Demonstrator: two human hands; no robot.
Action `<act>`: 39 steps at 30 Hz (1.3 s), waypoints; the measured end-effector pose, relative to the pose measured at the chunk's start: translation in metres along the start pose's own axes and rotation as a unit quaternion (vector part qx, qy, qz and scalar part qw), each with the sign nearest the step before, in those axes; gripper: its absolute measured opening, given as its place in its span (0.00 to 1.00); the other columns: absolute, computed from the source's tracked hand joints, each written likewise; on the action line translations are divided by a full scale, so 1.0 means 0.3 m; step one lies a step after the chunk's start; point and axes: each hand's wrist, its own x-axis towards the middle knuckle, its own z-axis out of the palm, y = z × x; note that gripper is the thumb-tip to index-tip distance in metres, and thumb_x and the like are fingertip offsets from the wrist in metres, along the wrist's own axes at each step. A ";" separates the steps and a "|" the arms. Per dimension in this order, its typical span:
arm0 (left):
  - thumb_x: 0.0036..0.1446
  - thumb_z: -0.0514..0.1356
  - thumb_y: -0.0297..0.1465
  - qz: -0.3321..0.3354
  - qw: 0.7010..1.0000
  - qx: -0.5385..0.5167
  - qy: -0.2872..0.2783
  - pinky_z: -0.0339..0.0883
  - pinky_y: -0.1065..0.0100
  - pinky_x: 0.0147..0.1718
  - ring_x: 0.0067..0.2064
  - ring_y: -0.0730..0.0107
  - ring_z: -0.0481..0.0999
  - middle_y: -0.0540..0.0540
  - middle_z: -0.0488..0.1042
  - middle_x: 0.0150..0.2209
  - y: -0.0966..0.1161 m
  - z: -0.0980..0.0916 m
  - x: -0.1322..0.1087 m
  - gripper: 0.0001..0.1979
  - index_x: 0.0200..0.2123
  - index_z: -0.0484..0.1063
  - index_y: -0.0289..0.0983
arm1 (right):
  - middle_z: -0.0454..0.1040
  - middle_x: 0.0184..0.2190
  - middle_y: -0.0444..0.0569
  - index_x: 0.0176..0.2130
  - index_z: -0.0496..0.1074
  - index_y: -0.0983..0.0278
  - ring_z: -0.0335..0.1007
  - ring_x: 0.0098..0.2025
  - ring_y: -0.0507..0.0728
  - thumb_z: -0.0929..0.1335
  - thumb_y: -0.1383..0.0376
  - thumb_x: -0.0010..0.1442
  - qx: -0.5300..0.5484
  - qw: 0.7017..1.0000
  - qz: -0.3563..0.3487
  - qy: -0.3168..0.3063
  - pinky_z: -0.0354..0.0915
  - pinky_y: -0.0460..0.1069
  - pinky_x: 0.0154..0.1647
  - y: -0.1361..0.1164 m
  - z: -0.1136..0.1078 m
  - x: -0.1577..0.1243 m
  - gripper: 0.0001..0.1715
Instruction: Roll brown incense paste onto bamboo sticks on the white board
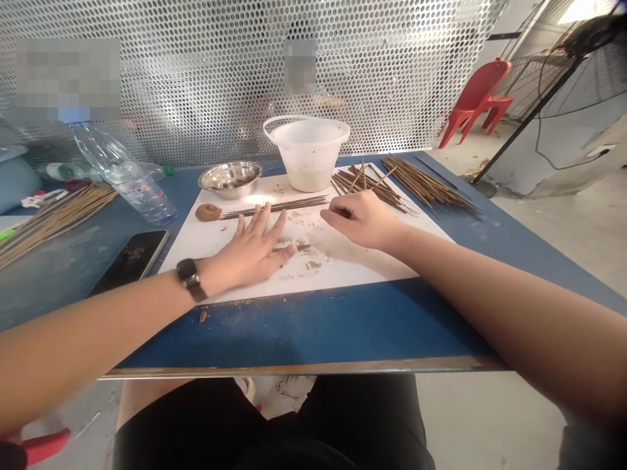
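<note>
My left hand [255, 251], a dark watch on its wrist, is spread over a white sheet [235, 287] with its fingers apart. Just beyond its fingertips lies a row of thin dark sticks [294, 205], with a round brown lump [208, 212] at its left end. To the right, my right hand [362, 219] has its fingers curled inward near the right ends of those sticks. Whether it pinches something is hidden. Brown crumbs [313, 265] are scattered on the sheet between the hands. Behind the right hand is a loose pile of brown-coated sticks [377, 186].
A white bucket [313, 160] and a metal bowl [230, 181] stand at the back. More brown sticks [426, 183] lie at the right. A water bottle [132, 186], a phone [130, 261] and pale sticks [59, 219] are at the left. Perforated metal [196, 78] rises behind.
</note>
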 end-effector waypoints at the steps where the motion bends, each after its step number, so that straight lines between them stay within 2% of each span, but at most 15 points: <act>1: 0.78 0.39 0.66 -0.012 1.000 -0.004 -0.001 0.28 0.23 0.82 0.87 0.29 0.22 0.37 0.23 0.89 -0.003 -0.009 0.035 0.53 0.90 0.29 0.39 | 0.56 0.18 0.38 0.22 0.54 0.56 0.52 0.25 0.51 0.69 0.64 0.70 0.000 1.000 0.001 -0.002 0.51 0.54 0.31 0.002 0.000 0.000 0.28; 4: 0.77 0.38 0.66 -0.029 0.999 0.009 -0.017 0.24 0.27 0.82 0.86 0.32 0.19 0.33 0.20 0.88 -0.010 -0.032 0.111 0.55 0.89 0.28 0.34 | 0.56 0.18 0.38 0.22 0.54 0.56 0.53 0.25 0.52 0.69 0.64 0.71 0.002 1.000 0.008 -0.001 0.52 0.54 0.32 0.009 0.000 -0.001 0.29; 6: 0.77 0.39 0.66 -0.019 0.999 0.023 -0.029 0.22 0.28 0.82 0.86 0.33 0.17 0.31 0.19 0.87 -0.005 -0.038 0.108 0.57 0.89 0.29 0.31 | 0.57 0.19 0.38 0.22 0.54 0.57 0.54 0.25 0.52 0.69 0.64 0.71 0.005 1.000 0.013 0.004 0.52 0.53 0.31 0.012 0.001 -0.001 0.29; 8: 0.77 0.39 0.67 0.002 0.999 0.028 -0.038 0.23 0.26 0.82 0.87 0.32 0.18 0.31 0.19 0.87 0.006 -0.033 0.060 0.57 0.89 0.32 0.31 | 0.59 0.19 0.39 0.22 0.55 0.57 0.55 0.26 0.52 0.70 0.64 0.70 0.006 1.000 0.016 0.005 0.52 0.53 0.32 0.013 0.003 -0.001 0.28; 12: 0.77 0.38 0.67 0.044 0.998 0.027 -0.042 0.33 0.27 0.83 0.88 0.30 0.27 0.31 0.23 0.88 0.027 -0.004 -0.071 0.56 0.90 0.36 0.33 | 0.64 0.19 0.40 0.23 0.59 0.57 0.58 0.26 0.52 0.70 0.65 0.70 0.001 1.000 0.021 -0.006 0.55 0.53 0.33 0.011 0.011 0.006 0.26; 14: 0.78 0.38 0.66 0.064 0.997 0.023 -0.036 0.38 0.28 0.84 0.88 0.31 0.31 0.31 0.27 0.88 0.034 0.008 -0.094 0.54 0.90 0.36 0.35 | 0.66 0.20 0.41 0.23 0.61 0.58 0.60 0.26 0.53 0.70 0.65 0.70 0.000 1.000 0.018 -0.012 0.56 0.53 0.33 0.011 0.015 0.009 0.24; 16: 0.78 0.38 0.65 0.063 0.997 0.019 -0.027 0.38 0.28 0.83 0.88 0.30 0.32 0.29 0.29 0.88 0.036 0.011 -0.071 0.54 0.90 0.35 0.33 | 0.67 0.21 0.41 0.23 0.61 0.58 0.61 0.27 0.53 0.70 0.66 0.70 0.000 1.000 0.014 -0.015 0.56 0.53 0.34 0.014 0.018 0.010 0.24; 19: 0.77 0.37 0.66 0.027 0.999 0.019 -0.025 0.30 0.24 0.82 0.88 0.29 0.25 0.28 0.27 0.88 0.029 -0.006 0.017 0.57 0.89 0.32 0.30 | 0.66 0.21 0.41 0.23 0.60 0.57 0.61 0.27 0.53 0.70 0.66 0.69 0.001 1.000 0.007 -0.015 0.56 0.53 0.35 0.016 0.018 0.010 0.24; 22: 0.76 0.35 0.66 0.007 0.999 0.027 -0.044 0.24 0.28 0.83 0.87 0.32 0.20 0.29 0.22 0.88 0.020 -0.039 0.105 0.58 0.88 0.29 0.28 | 0.65 0.20 0.40 0.23 0.59 0.57 0.59 0.26 0.52 0.70 0.66 0.70 0.001 1.000 0.004 -0.010 0.55 0.53 0.34 0.015 0.014 0.010 0.26; 25: 0.76 0.36 0.66 0.019 0.998 0.031 -0.045 0.26 0.29 0.83 0.87 0.31 0.22 0.27 0.22 0.88 0.037 -0.058 0.160 0.58 0.89 0.32 0.27 | 0.64 0.19 0.40 0.22 0.58 0.57 0.58 0.26 0.53 0.70 0.65 0.71 0.002 1.000 0.008 -0.008 0.54 0.53 0.34 0.013 0.012 0.010 0.27; 28: 0.77 0.37 0.65 0.040 0.998 0.023 -0.032 0.31 0.27 0.83 0.88 0.30 0.25 0.27 0.25 0.88 0.085 -0.047 0.185 0.57 0.89 0.33 0.26 | 0.63 0.19 0.39 0.22 0.57 0.57 0.58 0.26 0.53 0.70 0.66 0.70 0.002 1.000 0.011 -0.010 0.54 0.53 0.34 0.014 0.014 0.008 0.28; 31: 0.78 0.37 0.63 0.041 0.998 0.020 -0.032 0.32 0.29 0.83 0.88 0.32 0.26 0.27 0.28 0.88 0.137 -0.017 0.165 0.56 0.88 0.36 0.25 | 0.62 0.18 0.39 0.21 0.57 0.57 0.57 0.26 0.52 0.70 0.67 0.68 0.001 1.000 0.010 -0.007 0.53 0.53 0.33 0.020 0.015 0.009 0.28; 35: 0.77 0.38 0.66 0.055 0.998 0.015 -0.023 0.37 0.30 0.84 0.88 0.30 0.30 0.24 0.34 0.88 0.182 0.013 0.072 0.58 0.88 0.40 0.25 | 0.63 0.19 0.40 0.22 0.58 0.57 0.58 0.26 0.52 0.69 0.65 0.69 0.006 1.000 0.000 -0.001 0.54 0.53 0.33 0.024 0.012 0.011 0.26; 37: 0.76 0.38 0.67 0.064 0.998 0.020 -0.020 0.38 0.30 0.84 0.88 0.30 0.31 0.23 0.33 0.88 0.194 0.017 0.041 0.59 0.88 0.40 0.23 | 0.65 0.19 0.41 0.22 0.59 0.57 0.59 0.27 0.53 0.69 0.64 0.70 0.006 1.000 -0.005 -0.009 0.55 0.53 0.34 0.024 0.013 0.011 0.25; 39: 0.77 0.37 0.66 0.054 0.998 0.026 -0.026 0.35 0.30 0.84 0.88 0.29 0.28 0.22 0.30 0.88 0.198 0.015 0.050 0.59 0.88 0.40 0.22 | 0.66 0.20 0.41 0.23 0.60 0.57 0.59 0.27 0.53 0.69 0.64 0.70 0.004 1.000 -0.007 -0.019 0.55 0.53 0.34 0.022 0.018 0.011 0.25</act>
